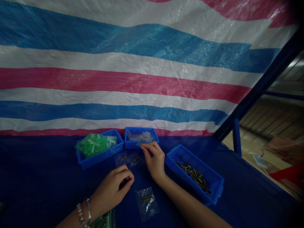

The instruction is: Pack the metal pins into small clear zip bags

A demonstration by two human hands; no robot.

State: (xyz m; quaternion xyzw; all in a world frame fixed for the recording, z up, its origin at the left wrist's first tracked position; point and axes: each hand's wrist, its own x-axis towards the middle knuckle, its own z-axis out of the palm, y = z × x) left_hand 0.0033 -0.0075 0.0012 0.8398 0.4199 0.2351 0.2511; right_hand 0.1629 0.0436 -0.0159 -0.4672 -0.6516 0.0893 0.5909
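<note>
My left hand (114, 189) rests on the dark blue table with its fingers curled in; whether anything lies inside them is hidden. My right hand (154, 158) reaches forward, its fingertips pinching the edge of a clear plastic bag (142, 137) at the front of the middle blue bin (155, 136). Two small clear bags holding metal pins (128, 158) lie on the table between the hands and the bins. Another clear bag with a pin (146, 202) lies near me between my forearms.
A blue bin at the left (85, 161) is full of green-tinted bags (95, 144). A blue bin at the right (213, 182) holds several loose metal pins (193, 174). A striped tarp (133, 72) hangs behind the table. The table's right edge meets a blue frame post (237, 136).
</note>
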